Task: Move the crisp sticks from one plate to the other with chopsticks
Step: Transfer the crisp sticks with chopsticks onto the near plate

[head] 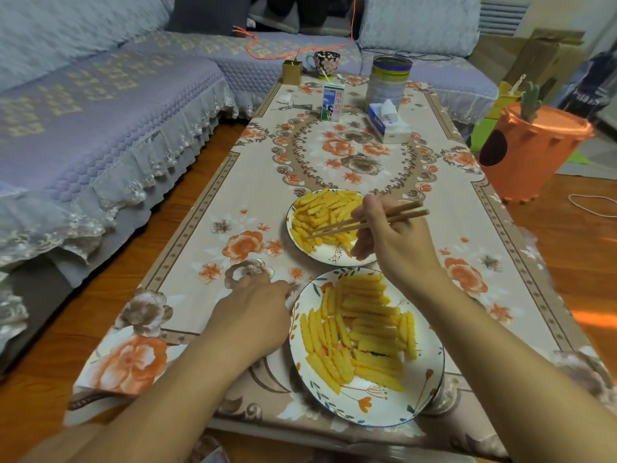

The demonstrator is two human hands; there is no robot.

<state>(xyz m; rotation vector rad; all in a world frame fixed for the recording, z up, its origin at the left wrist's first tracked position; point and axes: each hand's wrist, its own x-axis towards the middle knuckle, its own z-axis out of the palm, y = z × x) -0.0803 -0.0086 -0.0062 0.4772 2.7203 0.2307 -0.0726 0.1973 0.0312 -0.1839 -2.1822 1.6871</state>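
- The person's left hand [257, 309] is resting on the floral tablecloth [213, 208], fingers loosely curled and holding nothing, just left of the near white flower-patterned plate [364, 412].
- Yellow ridged crisp sticks [364, 332] are lying across that plate.
- More sticks are lying heaped on the far white plate [334, 255].
- The right hand [387, 235] is gripping brown wooden chopsticks [340, 226], tips reaching into the far heap.
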